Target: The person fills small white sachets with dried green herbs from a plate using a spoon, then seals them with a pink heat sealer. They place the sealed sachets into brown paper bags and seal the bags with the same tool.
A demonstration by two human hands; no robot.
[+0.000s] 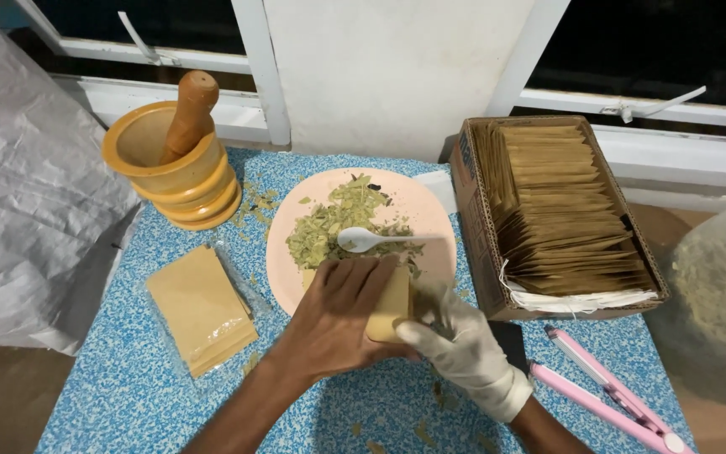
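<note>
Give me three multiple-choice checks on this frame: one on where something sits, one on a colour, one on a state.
1. Where is the white plastic spoon?
A. in the cardboard box
B. on the round pink plate among crushed dried green leaves
C. in the mortar

2. What colour is the flat hinged tool at the table's right edge?
A. pink
B. black
C. green

3. What state is the wooden pestle in?
A. flat on the table
B. held in a hand
C. leaning inside the yellow mortar

Answers: 1 B, it lies on the leaf pile; 2 A, both arms are pink; 3 C, its handle sticks out over the rim.
</note>
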